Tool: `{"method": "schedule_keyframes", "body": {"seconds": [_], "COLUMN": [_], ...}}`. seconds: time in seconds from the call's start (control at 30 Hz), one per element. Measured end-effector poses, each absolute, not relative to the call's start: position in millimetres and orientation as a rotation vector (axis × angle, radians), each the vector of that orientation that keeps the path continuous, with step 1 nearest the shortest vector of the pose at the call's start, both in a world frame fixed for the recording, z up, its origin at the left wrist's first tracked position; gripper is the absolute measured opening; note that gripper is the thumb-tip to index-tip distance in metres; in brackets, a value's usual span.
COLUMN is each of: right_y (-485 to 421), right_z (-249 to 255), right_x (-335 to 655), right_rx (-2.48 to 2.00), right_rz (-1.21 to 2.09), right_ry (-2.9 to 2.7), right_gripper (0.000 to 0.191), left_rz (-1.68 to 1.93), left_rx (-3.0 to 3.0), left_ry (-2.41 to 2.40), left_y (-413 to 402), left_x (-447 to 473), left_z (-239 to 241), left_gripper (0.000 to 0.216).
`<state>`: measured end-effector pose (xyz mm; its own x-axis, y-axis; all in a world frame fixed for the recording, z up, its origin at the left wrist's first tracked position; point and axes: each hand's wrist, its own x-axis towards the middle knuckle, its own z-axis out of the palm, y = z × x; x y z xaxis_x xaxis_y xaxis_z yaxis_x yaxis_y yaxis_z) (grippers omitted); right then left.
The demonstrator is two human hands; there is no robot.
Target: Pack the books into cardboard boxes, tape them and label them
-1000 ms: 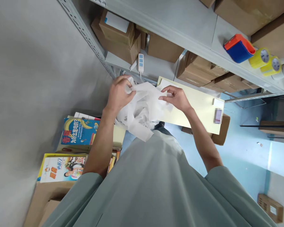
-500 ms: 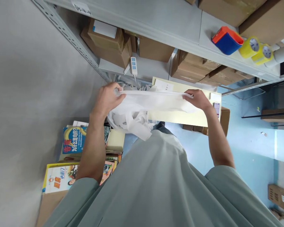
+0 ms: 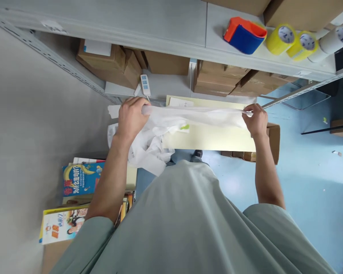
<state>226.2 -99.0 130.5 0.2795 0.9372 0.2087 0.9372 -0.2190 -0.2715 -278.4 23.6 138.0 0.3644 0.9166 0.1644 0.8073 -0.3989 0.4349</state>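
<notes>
Your left hand [image 3: 132, 118] has its thumb and fingers closed on 1 end of a white strip [image 3: 200, 115], and your right hand [image 3: 256, 118] pinches the strip near its other end. The strip runs nearly straight from grip to grip, its upper edge taut and its lower part hanging a little loose. You have your 2 hands well apart, at about the same level.

Just below and beside your left grip is a crumpled white heap [image 3: 148, 146]; whether it joins the strip, you cannot tell from here. Behind the strip, between your 2 grips, lies a pale yellow board [image 3: 214, 139], and a green mark [image 3: 185, 126] shows just under the strip, nearer your left hand.

Just beyond your left grip sits a white power strip [image 3: 145, 85]. Past your right grip, on the grey shelf [image 3: 160, 23], you have a red and blue holder [image 3: 245, 35] and 2 yellow tape rolls [image 3: 291, 42]. An open cardboard box [image 3: 273, 142] is near your right grip, below and outward. Below your left grip, farther out, lies a blue book [image 3: 82, 177].
</notes>
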Motion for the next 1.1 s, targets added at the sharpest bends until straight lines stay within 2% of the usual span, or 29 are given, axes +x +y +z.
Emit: {"method": "schedule_keyframes", "body": {"seconds": [0.17,0.27,0.4,0.63,0.8,0.9,0.97,1.1], "right_y": [-129.8,-154.3,-181.9,-203.3,-217.0,-224.4,-225.3,-218.7], "right_z": [100.1,69.2,16.4,-55.7,-75.0,-77.6,-77.6,-75.3], "right_x": [291.7,324.8,351.8,363.7,360.4,360.1,363.6,378.3], "right_rx": [-2.287,-2.335,-2.400,-2.475,-2.368,-2.336,-2.327,-2.325], "right_rz": [-0.114,-0.069,0.132,0.524,0.747,0.784,0.793,0.662], "right_ry": [-1.740,-1.799,-1.871,-2.020,-2.140,-2.173,-2.198,-2.185], "right_gripper": [0.025,0.026,0.027,0.038,0.038,0.028,0.024,0.032], "left_rz": [0.514,0.398,0.167,-0.143,-0.216,-0.200,-0.196,-0.200], "left_rx": [2.364,2.376,2.333,2.127,2.077,2.088,2.078,2.054], "left_ry": [1.609,1.579,1.483,1.458,1.430,1.418,1.421,1.456], "left_y": [3.9,-12.3,-29.9,-43.2,-52.8,-58.3,-60.5,-59.8], "left_x": [-205.4,-161.9,-117.5,-77.9,-64.0,-61.3,-61.9,-64.4], "left_z": [109.1,81.5,37.6,-44.0,-76.4,-85.5,-89.5,-93.8], "left_gripper": [0.022,0.038,0.059,0.080,0.080,0.083,0.084,0.082]}}
